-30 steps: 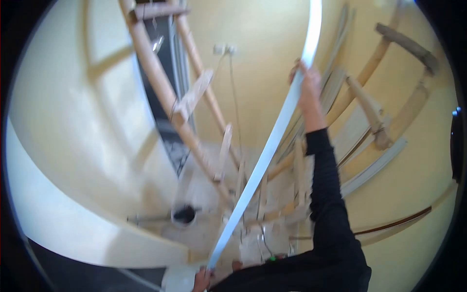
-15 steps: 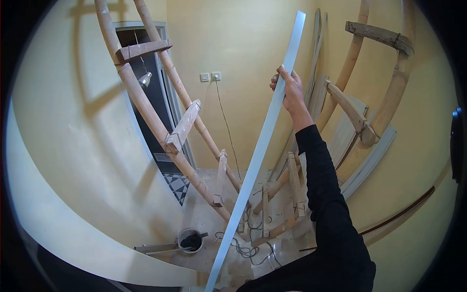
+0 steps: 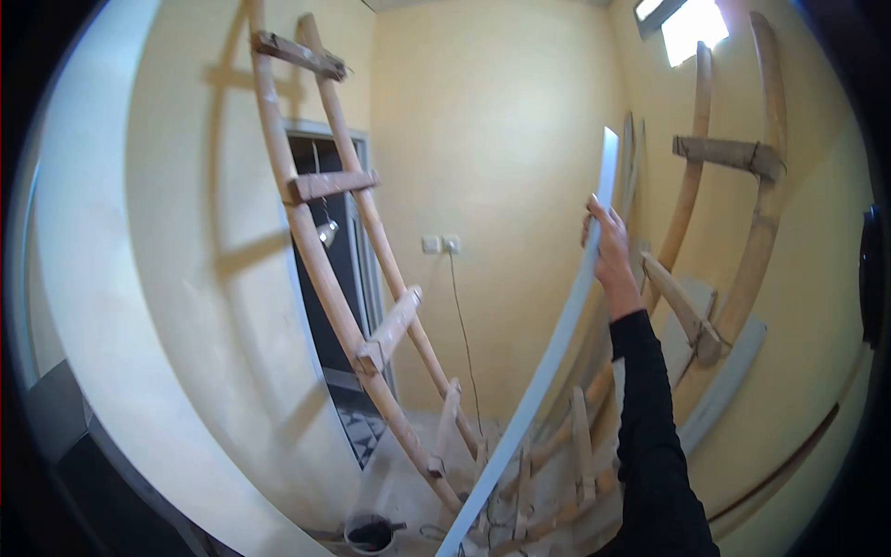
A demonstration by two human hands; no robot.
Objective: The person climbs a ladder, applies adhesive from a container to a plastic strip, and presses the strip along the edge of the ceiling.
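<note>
My right hand (image 3: 610, 249), in a black sleeve, is closed around a long, thin, pale blue-white strip (image 3: 546, 376) near its upper end. The strip slants from upper right down to the bottom edge of the view, where its lower end is cut off. Its top end stands free above my fingers, in front of the yellow wall. Just right of my hand is a bamboo ladder (image 3: 682, 200) with wooden rungs tied on. My left hand is out of sight.
Another bamboo ladder (image 3: 320, 251) leans at the left, before a dark doorway (image 3: 320, 278). A bucket (image 3: 369, 537) with dark contents stands on the floor. Pale panels (image 3: 729, 381) lean on the right wall. A cord (image 3: 464, 334) hangs from a wall socket (image 3: 451, 244).
The view has tilted up, so the ladders and doorway sit lower and a bright window shows at upper right. My right hand still grips the strip, now lower and further right in view.
</note>
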